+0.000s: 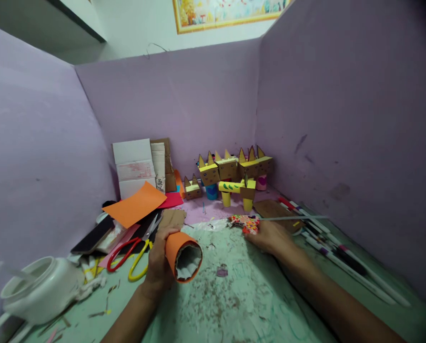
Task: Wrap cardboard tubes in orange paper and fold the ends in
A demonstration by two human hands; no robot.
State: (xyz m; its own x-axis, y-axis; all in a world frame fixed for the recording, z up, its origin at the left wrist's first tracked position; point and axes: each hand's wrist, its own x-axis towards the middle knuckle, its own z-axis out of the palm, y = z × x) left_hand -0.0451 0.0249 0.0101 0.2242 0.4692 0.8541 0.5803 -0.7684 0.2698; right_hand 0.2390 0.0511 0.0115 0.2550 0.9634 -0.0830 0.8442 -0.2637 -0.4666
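My left hand (159, 259) is wrapped round a short tube (183, 257) covered in orange paper. The tube's open end faces me and shows a pale, ridged inside. Out to the right, my right hand (270, 236) is closed on the handle of a red, flower-patterned hot glue gun (247, 223). A long translucent glue stick (295, 218) sticks out behind it, over the hand. The nozzle points left, close above a whitish patch on the table. Beyond my left hand lies a piece of brown cardboard (173, 218).
Scissors (137, 252) with red and yellow handles and an orange sheet (136, 206) lie left. A white pot (37, 288) stands front left. Several cardboard animal figures (227, 169) stand at the back. Pens (341, 262) line the right side, below purple walls (170, 105).
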